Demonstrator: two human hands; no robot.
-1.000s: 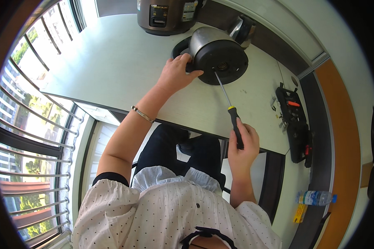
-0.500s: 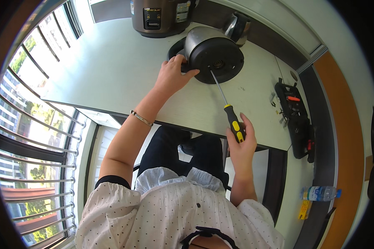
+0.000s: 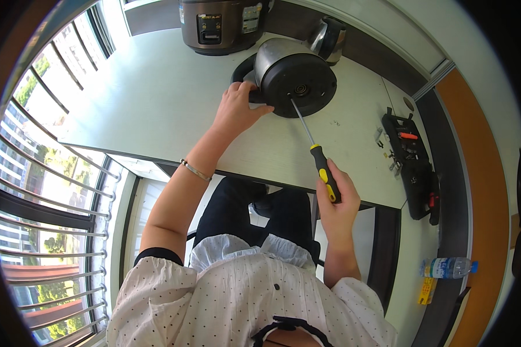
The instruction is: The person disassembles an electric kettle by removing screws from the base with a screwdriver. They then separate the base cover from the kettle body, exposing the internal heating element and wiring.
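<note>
An electric kettle point(image 3: 275, 53) with a silver metal body lies on its side, its round black base point(image 3: 315, 75) facing me. My left hand point(image 3: 235, 110) is closed on the kettle by its black handle point(image 3: 241, 70), with the thumb reaching to the base's lower left rim. In my right hand point(image 3: 340, 199) is a screwdriver point(image 3: 318, 156) with a black and yellow handle, fingers wrapped round the handle's lower end. Its long shaft points up and left, and the tip meets the base just left of the central ring connector. Whether a screw sits under the tip is too small to tell.
Behind the kettle stand a brown electric cooker point(image 3: 223, 26) and a second, silver and black kettle point(image 3: 328, 40). An opened black tool case point(image 3: 408, 150) lies at the right, small metal bits beside it. Farther down are a water bottle point(image 3: 450, 268) and a yellow packet point(image 3: 426, 291).
The screwdriver handle has turned about its length, its yellow patches now facing more to the left. My right fingers have closed further round it. My left hand keeps its hold.
</note>
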